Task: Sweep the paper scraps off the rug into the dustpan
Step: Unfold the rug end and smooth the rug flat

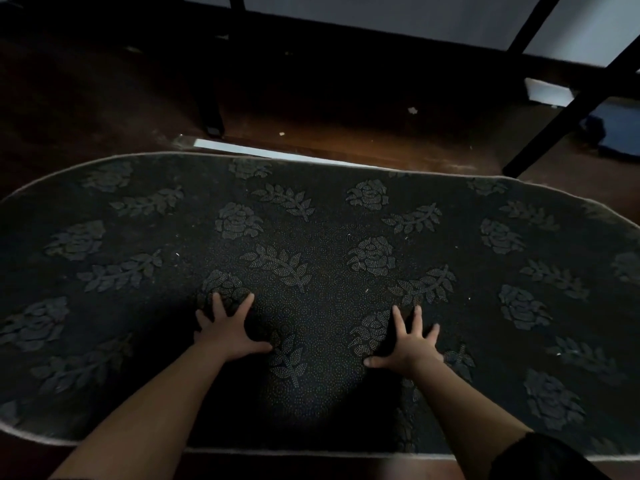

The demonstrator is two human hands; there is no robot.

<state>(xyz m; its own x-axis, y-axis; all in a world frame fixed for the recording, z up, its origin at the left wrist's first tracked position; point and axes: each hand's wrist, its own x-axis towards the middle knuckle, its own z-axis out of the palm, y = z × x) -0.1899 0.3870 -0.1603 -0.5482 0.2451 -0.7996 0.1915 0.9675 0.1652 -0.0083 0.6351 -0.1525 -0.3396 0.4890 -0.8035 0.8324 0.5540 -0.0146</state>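
Dark charcoal oval rug (318, 237) w/ pale grey edge trim, dotted grey rose & leaf-sprig pattern over fine dotted swirls. Reddish-brown wood floor (346, 133) w/ small white paper scraps (412, 110). Black metal frame legs (568, 109).

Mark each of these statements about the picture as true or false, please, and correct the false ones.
1. Both hands lie flat on the rug with fingers spread. True: the left hand and the right hand press on it.
2. The right hand holds a brush. False: it holds nothing.
3. The rug has a pattern of roses and leaves. True.
4. A dustpan stands on the rug between the hands. False: no dustpan is visible there.
5. A pale scrap lies on the wooden floor beyond the rug. True.
6. The rug is rolled up. False: it lies spread out on the floor.
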